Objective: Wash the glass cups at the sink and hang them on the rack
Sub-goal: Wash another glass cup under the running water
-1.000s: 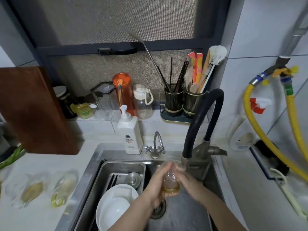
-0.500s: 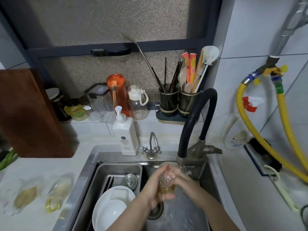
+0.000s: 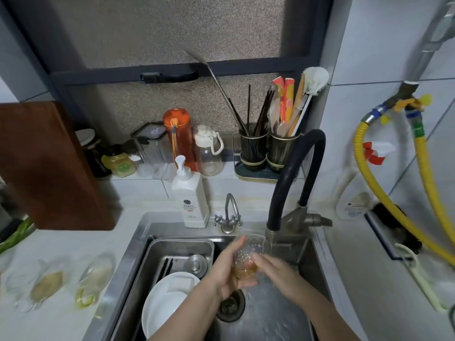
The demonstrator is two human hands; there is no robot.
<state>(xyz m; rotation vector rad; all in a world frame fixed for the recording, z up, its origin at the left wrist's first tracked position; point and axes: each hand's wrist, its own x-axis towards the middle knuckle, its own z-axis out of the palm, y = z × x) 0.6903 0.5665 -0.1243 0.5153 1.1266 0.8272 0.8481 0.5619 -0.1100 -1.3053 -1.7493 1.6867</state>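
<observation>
head view: steel sink (image 3: 145,232), tiled wall (image 3: 384,45)

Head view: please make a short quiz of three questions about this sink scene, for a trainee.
1. True or false: both hands hold the glass cup under the tap.
2. What stands just behind the sink, left of the small faucet? A) soap bottle B) kettle C) pan
3. Fill in: the white bowls lie in the ___ half of the sink.

Key: 1 true: left hand and right hand both grip it. 2 A, the soap bottle. 3 left.
</observation>
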